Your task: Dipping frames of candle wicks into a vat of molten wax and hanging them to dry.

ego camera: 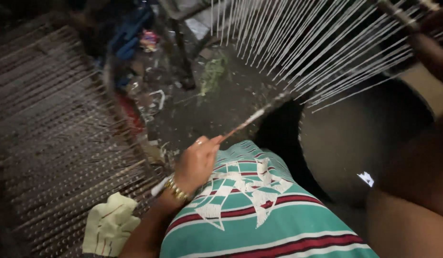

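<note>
- Left hand (196, 162) pinches a thin stick (250, 119) at its lower end.
- Stick's long axis slants up-right, toward the fanned white sticks (307, 48).
- Right hand: hidden, grip unclear.

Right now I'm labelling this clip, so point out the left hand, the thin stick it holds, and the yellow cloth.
left hand (196, 162): head view, back of the hand.
thin stick (252, 118): head view, pale mid-shaft.
yellow cloth (109, 224): head view, middle of the fabric.

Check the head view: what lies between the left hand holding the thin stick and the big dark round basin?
In the head view, only the teal, white and maroon striped cloth over the person's lap lies between the left hand and the big dark round basin.
</note>
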